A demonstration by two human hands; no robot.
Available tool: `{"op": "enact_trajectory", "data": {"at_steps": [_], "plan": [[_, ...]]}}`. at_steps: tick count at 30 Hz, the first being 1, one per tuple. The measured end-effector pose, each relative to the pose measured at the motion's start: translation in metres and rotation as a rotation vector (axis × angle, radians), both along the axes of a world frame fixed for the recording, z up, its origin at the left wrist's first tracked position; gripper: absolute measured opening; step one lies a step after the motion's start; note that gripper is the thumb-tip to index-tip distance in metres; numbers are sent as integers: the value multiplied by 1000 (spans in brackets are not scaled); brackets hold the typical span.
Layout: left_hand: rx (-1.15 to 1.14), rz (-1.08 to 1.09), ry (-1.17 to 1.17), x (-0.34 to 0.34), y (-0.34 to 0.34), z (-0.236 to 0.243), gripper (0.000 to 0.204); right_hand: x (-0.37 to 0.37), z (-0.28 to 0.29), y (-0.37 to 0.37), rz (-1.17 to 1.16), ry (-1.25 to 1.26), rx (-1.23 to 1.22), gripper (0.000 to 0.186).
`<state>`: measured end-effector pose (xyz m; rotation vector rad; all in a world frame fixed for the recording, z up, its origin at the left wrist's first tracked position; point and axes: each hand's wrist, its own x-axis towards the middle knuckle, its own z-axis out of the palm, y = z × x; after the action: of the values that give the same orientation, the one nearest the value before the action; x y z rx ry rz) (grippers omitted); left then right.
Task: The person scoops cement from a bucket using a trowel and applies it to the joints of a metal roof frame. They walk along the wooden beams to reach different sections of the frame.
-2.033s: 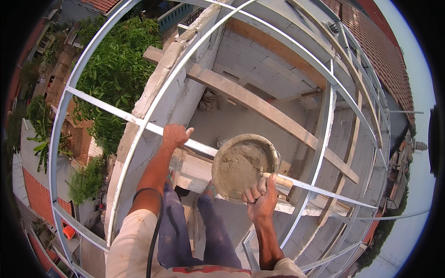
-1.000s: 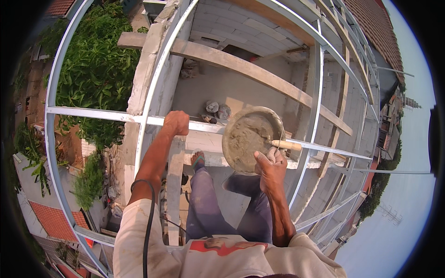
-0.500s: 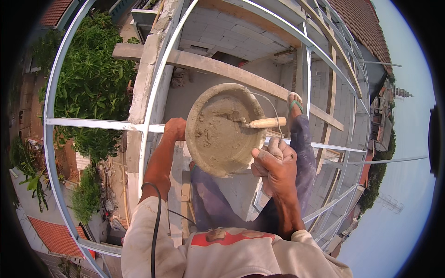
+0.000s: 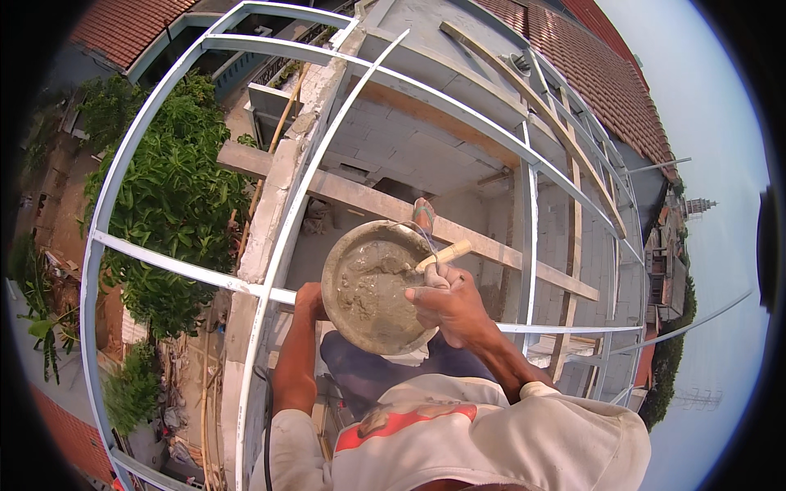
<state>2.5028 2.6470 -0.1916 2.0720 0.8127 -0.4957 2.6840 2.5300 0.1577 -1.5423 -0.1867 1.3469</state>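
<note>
My right hand [image 4: 449, 303] is closed around the wire handle [image 4: 431, 242] of a round bucket [image 4: 330, 288] in front of me. Grey wet mortar [image 4: 372, 282] lies inside. A trowel [image 4: 444, 254] rests in it, its wooden handle sticking out past the rim by my right hand and its blade mostly hidden. To the left of the bucket, my left hand [image 4: 309, 301] is wrapped round a white metal bar [image 4: 184, 268] of the frame, close against the bucket's side.
One sandalled foot [image 4: 423, 214] is on a wooden plank [image 4: 368, 200] crossing an open room below. Curved metal bars [image 4: 458, 109] surround me. A rough wall top [image 4: 274, 204] runs along the left, with a leafy tree [image 4: 176, 196] beyond and a drop below.
The bucket has come lower and nearer my body, with my right hand still on its handle. My foot shows farther left along the plank. The left hand stays at the bar.
</note>
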Motion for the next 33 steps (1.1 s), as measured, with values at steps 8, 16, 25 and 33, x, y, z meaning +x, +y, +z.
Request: {"op": "enact_trajectory", "data": {"at_steps": [8,16,25,33], "plan": [[77,-318,246,20,-2,4,33,109,-59,19,55,-73,-104,13],[67,-379,344,30,-1,1,45,280,-99,37,-114,-99,-162,19],[83,-347,354,8,-14,-25,59,534,-125,113,-382,-211,-5,37],[92,-431,601,51,-17,-10,66,756,-165,163,-568,-485,-5,18]]}}
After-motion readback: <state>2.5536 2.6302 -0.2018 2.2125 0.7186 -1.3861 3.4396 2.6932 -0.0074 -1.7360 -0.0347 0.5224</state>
